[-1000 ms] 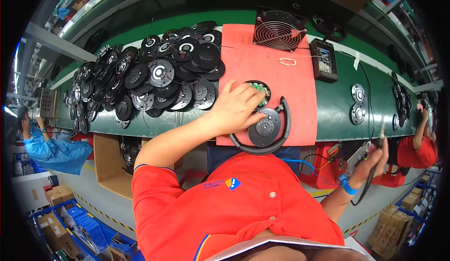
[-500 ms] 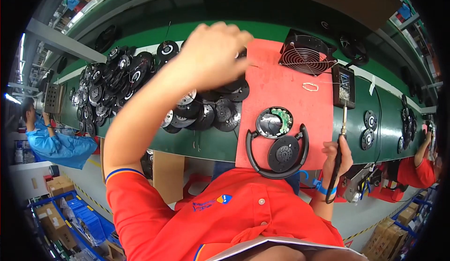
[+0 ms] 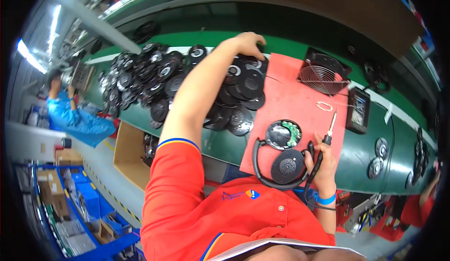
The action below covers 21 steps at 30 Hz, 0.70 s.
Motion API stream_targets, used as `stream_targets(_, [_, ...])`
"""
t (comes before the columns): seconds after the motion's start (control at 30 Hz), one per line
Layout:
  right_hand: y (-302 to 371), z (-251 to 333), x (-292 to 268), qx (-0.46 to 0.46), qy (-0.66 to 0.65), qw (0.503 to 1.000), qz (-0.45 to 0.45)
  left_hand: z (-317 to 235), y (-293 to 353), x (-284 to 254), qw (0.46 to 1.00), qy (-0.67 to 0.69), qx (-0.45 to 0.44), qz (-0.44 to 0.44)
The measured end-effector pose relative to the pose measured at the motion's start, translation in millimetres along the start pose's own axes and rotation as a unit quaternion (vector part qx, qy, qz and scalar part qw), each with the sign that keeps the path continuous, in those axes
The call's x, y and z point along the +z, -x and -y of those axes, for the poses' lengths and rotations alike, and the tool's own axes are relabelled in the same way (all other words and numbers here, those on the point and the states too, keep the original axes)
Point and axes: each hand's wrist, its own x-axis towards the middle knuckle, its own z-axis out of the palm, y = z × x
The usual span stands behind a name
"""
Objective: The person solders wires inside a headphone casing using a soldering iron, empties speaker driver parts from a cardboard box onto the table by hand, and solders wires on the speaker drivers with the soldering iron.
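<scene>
Gripped by fingers of right hand (image 3: 325, 165): soldering iron (image 3: 326, 140), above red mat (image 3: 286, 97), near its right edge. Handle between fingers, tip projecting beyond. Long axis roughly along mat's side edges, tip toward far edge of table (image 3: 222, 144). At disc pile (image 3: 250, 83), by mat's far left corner: left hand (image 3: 250, 44), fingers bent, grasp impossible to tell.

metal-tipped soldering iron (image 3: 327, 140), matt work mat (image 3: 290, 90), smooth plastic-looking discs (image 3: 251, 83), cloth shirt (image 3: 176, 181)
</scene>
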Motion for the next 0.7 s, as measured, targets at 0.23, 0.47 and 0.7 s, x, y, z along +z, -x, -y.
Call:
stream_targets(0.23, [2,-9,5,0.031,-0.049,0.998,-0.004,-20,42,-17,0.961,0.039,0.011,-0.273])
stream_targets(0.47, [11,-10,1,0.018,-0.022,1.0,-0.012,-77,102,-52,0.772,0.555,-0.053,-0.307])
stream_targets(0.7, [14,-3,-20,0.043,0.008,0.999,-0.011,-138,153,11,0.697,0.707,-0.022,-0.117])
